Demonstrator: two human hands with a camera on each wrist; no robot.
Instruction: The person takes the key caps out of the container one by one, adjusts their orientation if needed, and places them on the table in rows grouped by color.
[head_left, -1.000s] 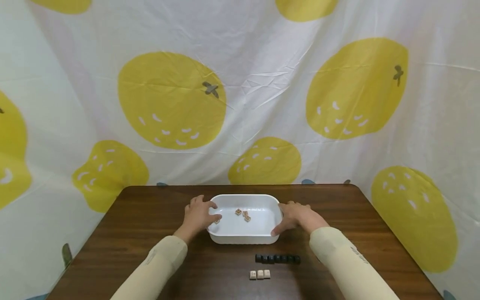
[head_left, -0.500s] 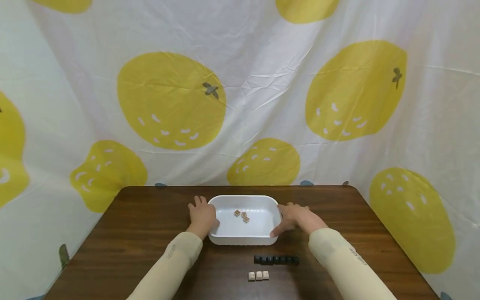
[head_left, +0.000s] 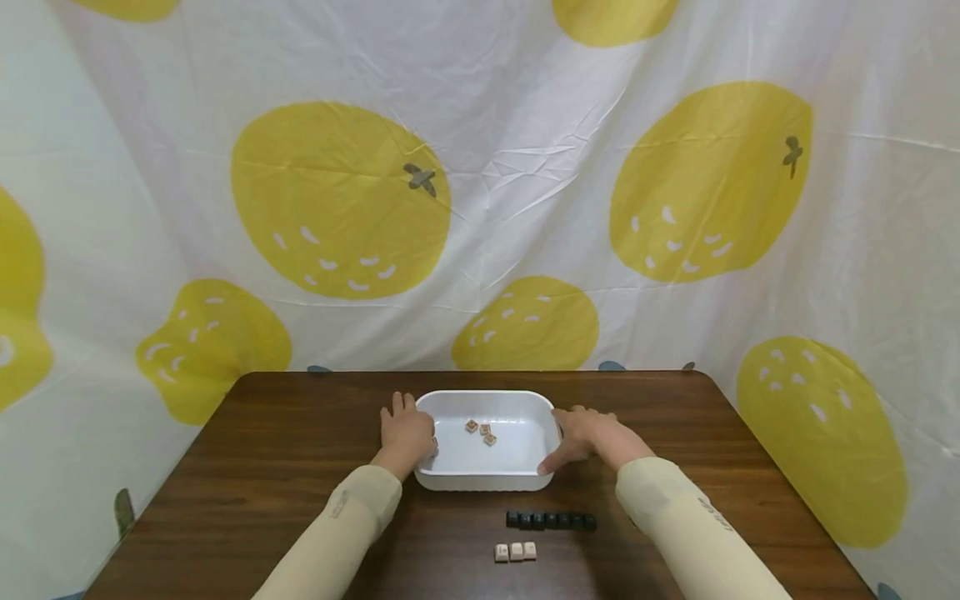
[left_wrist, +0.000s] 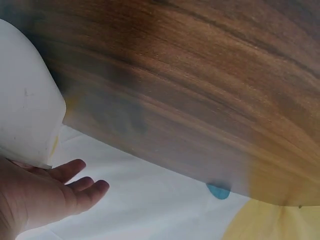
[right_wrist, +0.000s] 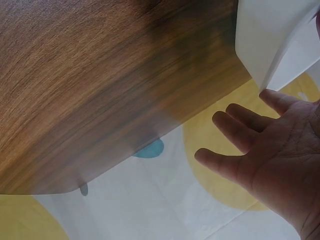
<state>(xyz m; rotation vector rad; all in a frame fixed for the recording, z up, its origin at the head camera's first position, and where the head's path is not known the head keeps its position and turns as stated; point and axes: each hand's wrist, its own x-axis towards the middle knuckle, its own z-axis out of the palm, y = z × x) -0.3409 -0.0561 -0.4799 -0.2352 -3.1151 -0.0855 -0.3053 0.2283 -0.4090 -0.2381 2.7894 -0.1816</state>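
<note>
A white rectangular tub [head_left: 517,402] stands on the brown wooden table [head_left: 285,467], with three small tan keycaps [head_left: 480,431] lying inside it. My left hand [head_left: 406,432] lies flat against the tub's left wall [left_wrist: 25,120], fingers straight [left_wrist: 75,187]. My right hand [head_left: 592,435] rests against the right wall [right_wrist: 270,45], fingers spread [right_wrist: 235,135] and thumb low along the side. Neither hand curls round the rim.
In front of the tub lies a row of several black keycaps [head_left: 551,520]. Nearer me sit three beige keycaps [head_left: 515,552]. A white cloth printed with yellow fruit [head_left: 337,200] hangs behind and around the table.
My left hand drew its thumb and fingers off the tub's rim and now lies flat against the outer left wall. The right hand has stayed put.
</note>
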